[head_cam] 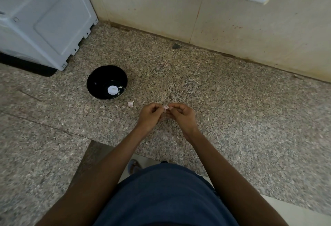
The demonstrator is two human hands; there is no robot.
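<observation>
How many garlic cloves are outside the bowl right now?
2: a held clove pinched between the left hand and right hand, and a loose clove on the counter near the black bowl. The hands may hide more.

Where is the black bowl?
Head view: the round black bowl sits on the speckled granite counter, left of the left hand, near the white appliance.

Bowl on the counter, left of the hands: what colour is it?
The bowl is glossy black; the head view shows it best.
</observation>
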